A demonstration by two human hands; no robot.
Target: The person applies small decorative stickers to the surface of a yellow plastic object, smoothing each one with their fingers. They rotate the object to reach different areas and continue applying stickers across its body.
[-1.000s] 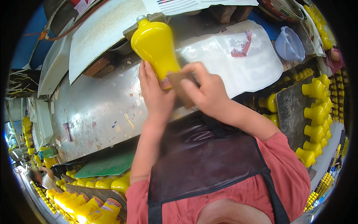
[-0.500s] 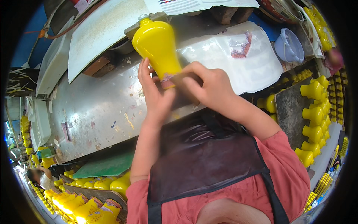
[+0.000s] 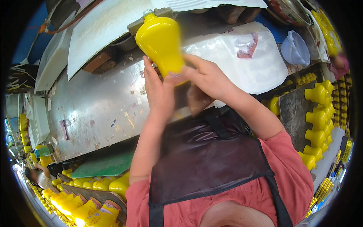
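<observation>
In the head view, the left hand [image 3: 158, 90] holds a yellow vase [image 3: 160, 41] near its patterned narrow end, the neck lying at a dark block [image 3: 166, 14] across the metal surface [image 3: 90, 109]. The right hand [image 3: 206, 77] touches that end from the other side, a brown pad [image 3: 197, 100] just below it; how closed its grip is, I cannot tell.

Scuffed metal bench [image 3: 89, 102], small coloured scraps [image 3: 129, 119], glossy white sheet [image 3: 264, 72], reddish brick [image 3: 96, 62]
</observation>
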